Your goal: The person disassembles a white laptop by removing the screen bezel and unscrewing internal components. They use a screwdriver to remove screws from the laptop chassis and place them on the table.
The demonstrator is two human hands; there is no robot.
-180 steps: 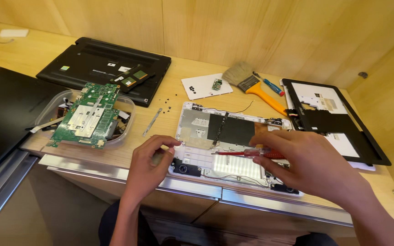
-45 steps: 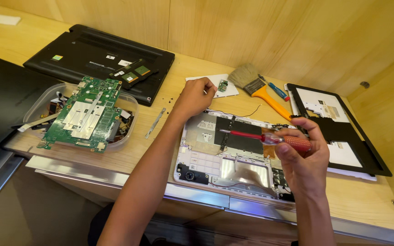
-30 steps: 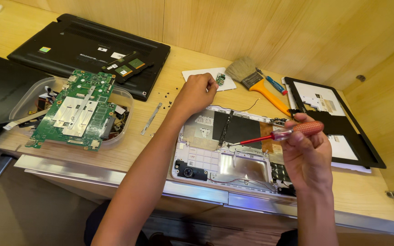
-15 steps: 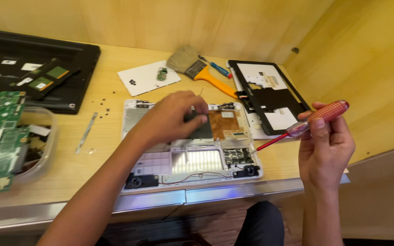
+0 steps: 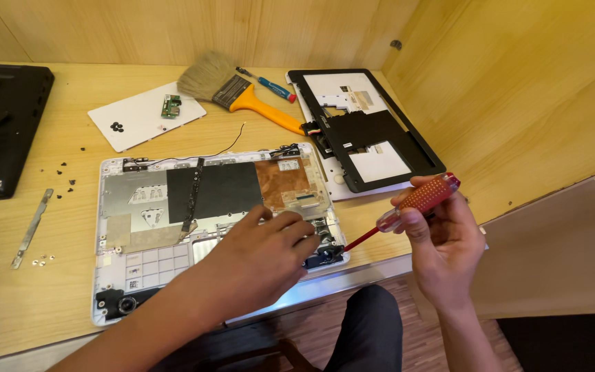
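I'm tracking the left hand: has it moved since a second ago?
Yes. The left hand was up by the white card beyond the opened laptop base; now it rests on the base's near right corner, closer to the person.

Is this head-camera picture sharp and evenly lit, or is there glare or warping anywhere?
Head view: mostly sharp, with soft, even warm light; pale glare on the desk's metal front edge; straight lines bow toward the edges, as on the wall panel; the left hand casts a faint shadow on the open laptop; the right hand and red screwdriver look crisp.
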